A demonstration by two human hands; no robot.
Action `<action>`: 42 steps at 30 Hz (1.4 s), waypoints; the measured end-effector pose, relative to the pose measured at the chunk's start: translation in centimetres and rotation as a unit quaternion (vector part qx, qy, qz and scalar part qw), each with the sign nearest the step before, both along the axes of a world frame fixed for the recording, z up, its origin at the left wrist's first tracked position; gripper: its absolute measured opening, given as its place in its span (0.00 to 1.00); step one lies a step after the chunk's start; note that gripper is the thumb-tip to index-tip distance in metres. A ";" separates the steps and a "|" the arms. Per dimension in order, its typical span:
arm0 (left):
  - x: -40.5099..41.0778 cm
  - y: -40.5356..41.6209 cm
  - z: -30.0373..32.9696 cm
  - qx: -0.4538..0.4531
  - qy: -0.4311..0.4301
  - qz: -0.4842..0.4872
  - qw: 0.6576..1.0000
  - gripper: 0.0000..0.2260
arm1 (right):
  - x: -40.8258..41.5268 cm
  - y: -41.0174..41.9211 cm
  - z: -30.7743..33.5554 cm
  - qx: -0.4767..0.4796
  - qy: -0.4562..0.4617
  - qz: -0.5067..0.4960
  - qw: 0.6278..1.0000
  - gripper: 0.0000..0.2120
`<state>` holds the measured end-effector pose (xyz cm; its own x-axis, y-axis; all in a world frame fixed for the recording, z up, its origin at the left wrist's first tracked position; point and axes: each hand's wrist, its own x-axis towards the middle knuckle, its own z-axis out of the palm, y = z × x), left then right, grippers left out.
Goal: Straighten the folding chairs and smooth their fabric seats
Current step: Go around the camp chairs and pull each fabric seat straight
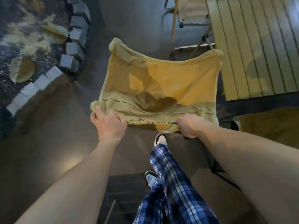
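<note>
Both hands gripped the near edge of the tan fabric folding chair seat [161,81], left hand [108,125] at its corner, right hand [188,126] closed on the hem; the seat sagged just beside the slatted cream bench [258,46]. Smoothing seemed underway; next, pulling the creased middle taut.

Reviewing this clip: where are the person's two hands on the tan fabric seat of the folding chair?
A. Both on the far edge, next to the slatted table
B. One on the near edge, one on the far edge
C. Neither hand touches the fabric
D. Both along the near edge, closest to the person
D: the left hand and right hand both grip the near hem of the tan fabric seat, by the printed marking.
</note>
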<state>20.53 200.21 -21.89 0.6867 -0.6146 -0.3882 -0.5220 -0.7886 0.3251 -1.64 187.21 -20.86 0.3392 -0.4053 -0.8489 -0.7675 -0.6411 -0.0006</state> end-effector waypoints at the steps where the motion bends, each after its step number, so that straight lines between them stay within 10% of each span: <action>1: 1.6 -2.0 -0.2 0.016 -0.019 -0.034 0.999 0.08 | 0.7 -0.9 -0.2 -0.007 -0.015 -0.024 1.000 0.15; 12: 14.1 -19.3 2.4 0.241 -0.079 -0.174 0.952 0.20 | 11.5 -7.2 -1.1 0.077 -0.062 -0.236 0.967 0.15; 33: 22.7 -31.4 1.1 0.156 -0.128 -0.542 0.816 0.20 | 21.2 -3.4 2.2 -0.055 0.114 -0.533 0.837 0.13; 42: 23.7 -37.1 0.1 0.138 -0.182 -0.581 0.781 0.16 | 24.4 -4.5 3.2 -0.073 0.054 -0.547 0.832 0.16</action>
